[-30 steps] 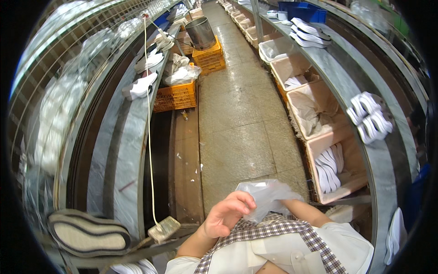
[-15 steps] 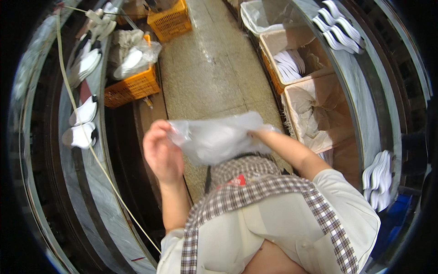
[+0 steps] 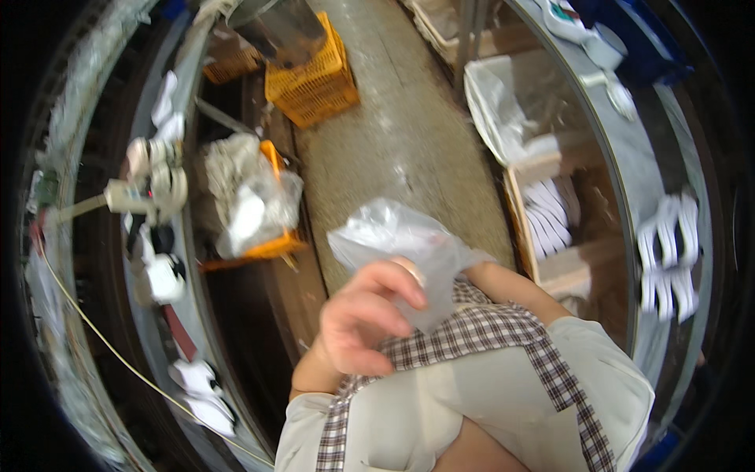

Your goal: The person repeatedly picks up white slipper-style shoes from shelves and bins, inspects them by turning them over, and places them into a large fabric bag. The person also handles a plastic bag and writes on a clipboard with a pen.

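A crumpled translucent plastic bag (image 3: 377, 224) hangs in front of my checked apron, above the aisle floor. My left hand (image 3: 366, 315) is at its near side, fingers apart and loosely bent, with nothing visible between them. Some fingertips overlap the plastic; I cannot tell if they touch it. My right hand (image 3: 478, 258) is at the right end of the bag and bears it up. Its fingers are mostly covered by the cloudy plastic, and a reddish patch of skin shows through. Whether they are inside the bag or behind it I cannot tell.
White curved shoe-sole-like pieces (image 3: 668, 256) lie on the right shelf. Lined bins (image 3: 503, 118) stand below it. On the left shelf are white-and-black pieces (image 3: 200, 385) and a beige device (image 3: 130, 197) with a cord. Orange crates (image 3: 314, 94) line the aisle's left side.
My left hand has come off the bag's left end and moved right and nearer to me. The bag has bunched up toward my right hand. The view has shifted along the aisle.
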The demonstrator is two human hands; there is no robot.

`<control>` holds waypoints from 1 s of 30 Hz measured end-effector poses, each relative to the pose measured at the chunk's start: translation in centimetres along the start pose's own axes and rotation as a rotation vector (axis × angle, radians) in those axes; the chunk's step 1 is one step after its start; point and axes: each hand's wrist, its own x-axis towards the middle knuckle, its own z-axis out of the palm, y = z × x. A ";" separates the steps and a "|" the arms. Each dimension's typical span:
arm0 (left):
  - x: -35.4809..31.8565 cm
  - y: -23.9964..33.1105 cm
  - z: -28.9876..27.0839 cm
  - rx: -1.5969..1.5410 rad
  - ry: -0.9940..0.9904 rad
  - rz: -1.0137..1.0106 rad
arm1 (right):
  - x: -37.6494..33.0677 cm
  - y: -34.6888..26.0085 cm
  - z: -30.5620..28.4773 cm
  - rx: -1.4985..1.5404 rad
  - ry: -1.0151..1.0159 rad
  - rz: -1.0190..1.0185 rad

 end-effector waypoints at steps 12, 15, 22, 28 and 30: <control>31.5 -6.1 -24.3 -0.088 -0.279 0.013 | 27.8 -12.7 -23.1 0.050 -0.026 0.036; 39.8 -6.9 -32.7 -0.071 -0.360 0.047 | 36.5 -16.4 -28.5 0.048 0.023 0.043; 59.2 -8.2 -46.3 -0.095 -0.430 -0.001 | 52.2 -25.7 -43.3 0.035 0.120 0.045; 75.0 -15.0 -58.5 -0.122 -0.347 -0.064 | 65.2 -28.8 -56.2 0.042 0.129 0.080; 80.2 -17.3 -62.1 -0.184 -0.259 -0.055 | 70.8 -30.5 -60.9 0.018 0.097 0.079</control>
